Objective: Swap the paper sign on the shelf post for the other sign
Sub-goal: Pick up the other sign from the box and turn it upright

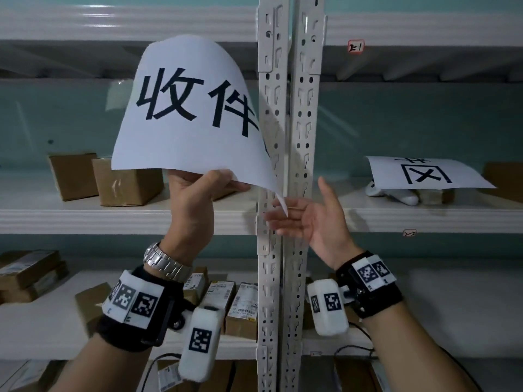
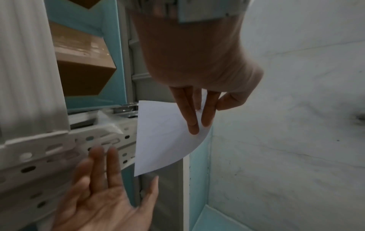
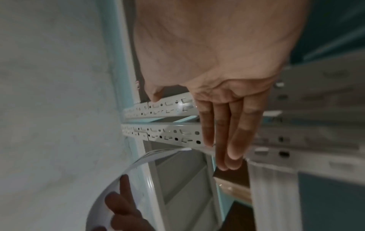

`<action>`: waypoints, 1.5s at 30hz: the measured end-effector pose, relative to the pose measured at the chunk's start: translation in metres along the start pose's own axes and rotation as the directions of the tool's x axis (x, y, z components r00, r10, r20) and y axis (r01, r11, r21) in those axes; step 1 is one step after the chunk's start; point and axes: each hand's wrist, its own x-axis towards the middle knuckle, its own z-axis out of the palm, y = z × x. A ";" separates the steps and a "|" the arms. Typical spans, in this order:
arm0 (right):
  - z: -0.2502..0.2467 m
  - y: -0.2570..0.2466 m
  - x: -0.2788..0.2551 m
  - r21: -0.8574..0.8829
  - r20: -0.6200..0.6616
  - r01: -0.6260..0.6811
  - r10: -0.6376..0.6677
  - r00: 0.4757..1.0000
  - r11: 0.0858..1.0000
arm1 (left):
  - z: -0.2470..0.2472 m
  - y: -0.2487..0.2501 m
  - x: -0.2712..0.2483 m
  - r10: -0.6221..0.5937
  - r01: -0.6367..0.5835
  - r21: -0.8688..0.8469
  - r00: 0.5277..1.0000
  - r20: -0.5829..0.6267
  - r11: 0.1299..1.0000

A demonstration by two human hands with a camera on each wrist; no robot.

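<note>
A white paper sign with large black characters curls in the air just left of the perforated white shelf post. My left hand pinches its bottom edge between thumb and fingers, and the left wrist view shows those fingers on the blank back of the paper sign. My right hand is spread open in front of the post, with the sign's lower right corner just above its fingers; it holds nothing. The other sign lies flat on the middle shelf to the right.
Two cardboard boxes stand on the middle shelf at left. A white object lies under the other sign. Several labelled parcels fill the lower shelf beside the post.
</note>
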 end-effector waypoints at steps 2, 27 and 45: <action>0.006 0.000 -0.001 0.178 0.102 -0.037 0.019 0.995 0.983 | 0.005 -0.003 -0.003 0.002 -0.001 -0.014 1.000 0.021 1.000; 0.004 -0.017 -0.008 0.557 -0.178 0.173 -0.087 0.980 0.812 | -0.008 -0.002 -0.024 -0.056 0.042 0.073 0.980 0.192 0.996; -0.008 -0.032 0.000 0.437 -0.171 0.305 -0.255 0.952 0.846 | -0.044 -0.005 -0.009 -0.194 0.108 0.521 0.974 0.114 0.847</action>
